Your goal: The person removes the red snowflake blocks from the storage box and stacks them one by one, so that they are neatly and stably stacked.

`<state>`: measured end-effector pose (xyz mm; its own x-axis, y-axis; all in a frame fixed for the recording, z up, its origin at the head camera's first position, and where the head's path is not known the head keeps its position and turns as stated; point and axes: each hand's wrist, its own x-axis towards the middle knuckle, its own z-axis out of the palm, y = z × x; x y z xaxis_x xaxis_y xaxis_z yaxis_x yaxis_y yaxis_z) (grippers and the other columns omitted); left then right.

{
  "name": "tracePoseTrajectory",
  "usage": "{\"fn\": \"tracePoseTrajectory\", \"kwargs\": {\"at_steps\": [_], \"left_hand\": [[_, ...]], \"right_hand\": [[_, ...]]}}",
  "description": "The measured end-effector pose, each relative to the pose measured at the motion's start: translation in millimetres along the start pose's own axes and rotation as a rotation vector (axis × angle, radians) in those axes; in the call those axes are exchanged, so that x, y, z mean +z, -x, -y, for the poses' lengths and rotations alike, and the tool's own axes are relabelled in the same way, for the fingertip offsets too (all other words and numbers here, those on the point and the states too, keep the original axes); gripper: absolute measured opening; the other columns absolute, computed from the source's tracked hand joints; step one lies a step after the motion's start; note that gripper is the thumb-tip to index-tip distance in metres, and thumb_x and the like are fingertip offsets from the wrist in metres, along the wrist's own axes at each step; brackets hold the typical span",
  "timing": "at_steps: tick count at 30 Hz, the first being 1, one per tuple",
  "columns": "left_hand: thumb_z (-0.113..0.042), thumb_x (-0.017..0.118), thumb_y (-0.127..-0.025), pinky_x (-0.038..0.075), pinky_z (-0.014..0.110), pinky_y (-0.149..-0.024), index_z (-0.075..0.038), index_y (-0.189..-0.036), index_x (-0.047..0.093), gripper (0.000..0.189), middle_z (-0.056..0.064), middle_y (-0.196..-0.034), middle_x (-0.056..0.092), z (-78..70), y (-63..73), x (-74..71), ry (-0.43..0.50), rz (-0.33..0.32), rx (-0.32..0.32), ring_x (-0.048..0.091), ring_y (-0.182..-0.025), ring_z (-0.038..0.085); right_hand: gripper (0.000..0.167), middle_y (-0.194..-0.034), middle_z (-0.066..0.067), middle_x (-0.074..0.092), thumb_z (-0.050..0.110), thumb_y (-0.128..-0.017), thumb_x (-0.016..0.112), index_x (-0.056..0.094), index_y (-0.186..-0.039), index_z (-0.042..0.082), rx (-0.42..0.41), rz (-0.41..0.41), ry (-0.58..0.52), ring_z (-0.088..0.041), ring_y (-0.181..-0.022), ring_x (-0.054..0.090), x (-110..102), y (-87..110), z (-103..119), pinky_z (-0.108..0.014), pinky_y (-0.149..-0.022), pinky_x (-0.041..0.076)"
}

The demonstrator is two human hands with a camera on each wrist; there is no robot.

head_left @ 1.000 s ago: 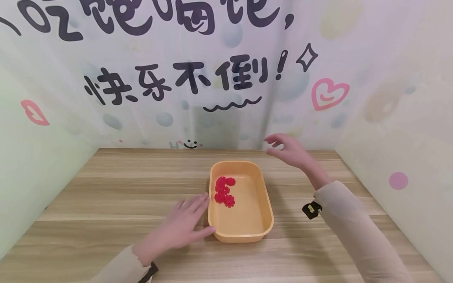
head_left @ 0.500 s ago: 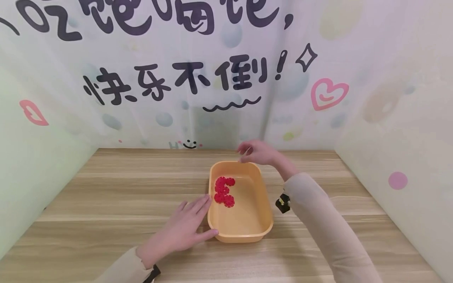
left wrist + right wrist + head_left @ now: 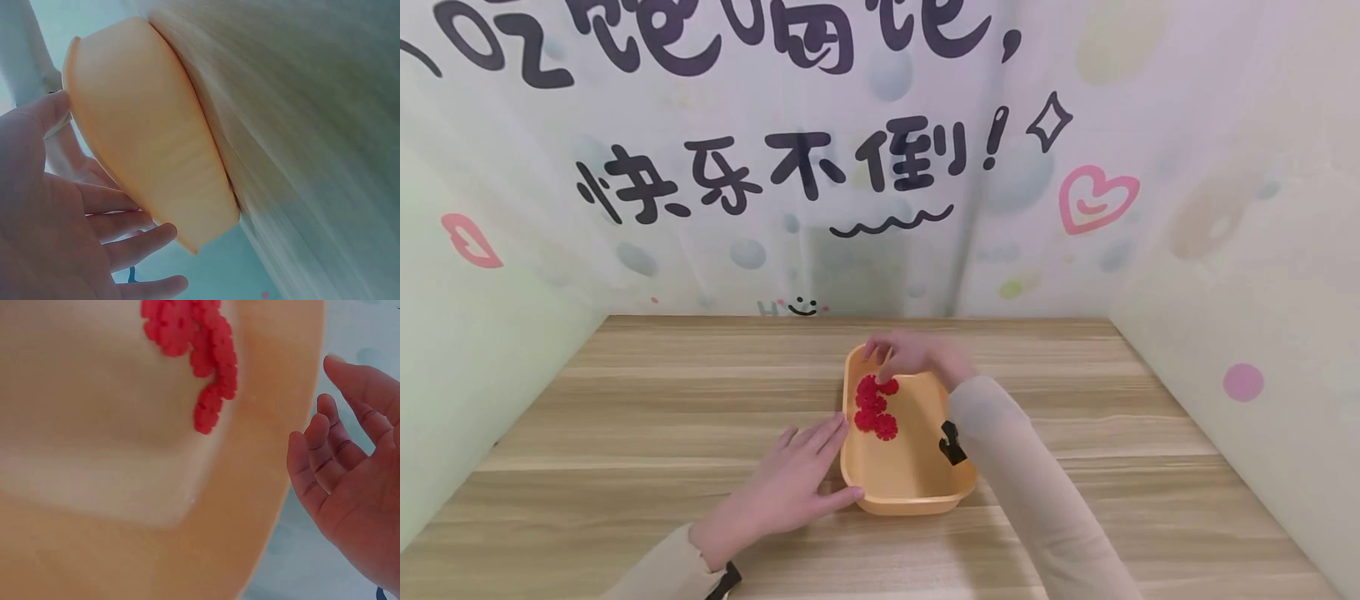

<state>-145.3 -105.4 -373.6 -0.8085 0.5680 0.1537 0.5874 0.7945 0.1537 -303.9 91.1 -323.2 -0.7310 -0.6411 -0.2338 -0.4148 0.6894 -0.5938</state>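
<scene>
A yellow-orange plastic basin (image 3: 917, 505) stands on the table, with several red notched discs (image 3: 871, 408) gathered along its left inner side. My left hand (image 3: 786, 479) rests its fingertips and thumb against the basin's left rim, fingers fairly straight. In the left wrist view, those fingers (image 3: 140, 244) touch the outer wall and rim. Over the basin's far end hovers my right hand (image 3: 910, 354), its fingers loosely bent just above the farthest discs. The right wrist view shows nothing between that hand's fingers (image 3: 301, 456), with the red discs (image 3: 215, 356) lying apart from them.
The wood-grain table (image 3: 662, 400) spreads to both sides of the basin. Behind it hangs a white printed curtain (image 3: 880, 258); pale walls stand at left and right. A black strap piece (image 3: 952, 443) hangs under the right sleeve.
My right hand has come in from the right, moving left and down over the basin's far end. The left hand shifted slightly onto the rim. The basin and discs have stayed put.
</scene>
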Motion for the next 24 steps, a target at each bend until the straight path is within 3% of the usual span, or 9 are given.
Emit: {"fn": "tracePoseTrajectory", "kwargs": {"at_steps": [6, 11, 18, 24], "left_hand": [[-0.066, 0.038, -0.080, 0.026, 0.055, -0.092, -0.002, -0.135, 0.033, 0.084, 0.010, -0.139, 0.030, 0.0, 0.6, -0.4, -0.004, 0.007, -0.004, 0.033, -0.121, 0.026], [-0.067, 0.037, -0.080, 0.026, 0.055, -0.092, -0.003, -0.136, 0.033, 0.085, 0.009, -0.140, 0.030, -0.1, 0.0, -0.7, -0.001, 0.016, -0.007, 0.034, -0.121, 0.026], [-0.066, 0.038, -0.080, 0.027, 0.055, -0.091, -0.002, -0.135, 0.034, 0.085, 0.010, -0.139, 0.031, -0.1, -0.2, 1.5, -0.003, -0.001, -0.003, 0.035, -0.121, 0.026], [-0.065, 0.040, -0.079, 0.028, 0.055, -0.091, -0.001, -0.135, 0.034, 0.084, 0.010, -0.138, 0.032, -0.3, -0.6, 2.0, -0.006, -0.009, -0.001, 0.035, -0.121, 0.026]], "right_hand": [[0.036, -0.101, -0.012, 0.052, 0.001, -0.076, 0.064, 0.054, -0.110, 0.006, 0.030, 0.041, -0.066, -0.020, -0.084, 0.051, 16, -9.1, -6, -0.033, -0.073, 0.047], [0.035, -0.099, -0.009, 0.054, -0.002, -0.077, 0.063, 0.054, -0.110, 0.006, 0.026, 0.054, -0.050, -0.018, -0.082, 0.052, 25, -13.4, -15, -0.027, -0.071, 0.047], [0.032, -0.092, -0.003, 0.053, 0.004, -0.075, 0.065, 0.055, -0.104, 0.011, 0.065, 0.055, -0.011, -0.017, -0.085, 0.049, 31, -13.6, -21, -0.026, -0.070, 0.045], [0.035, -0.093, -0.003, 0.054, 0.008, -0.074, 0.069, 0.054, -0.105, 0.013, 0.086, 0.038, -0.056, -0.017, -0.086, 0.049, 37, -13.4, -24, -0.026, -0.072, 0.045]]}}
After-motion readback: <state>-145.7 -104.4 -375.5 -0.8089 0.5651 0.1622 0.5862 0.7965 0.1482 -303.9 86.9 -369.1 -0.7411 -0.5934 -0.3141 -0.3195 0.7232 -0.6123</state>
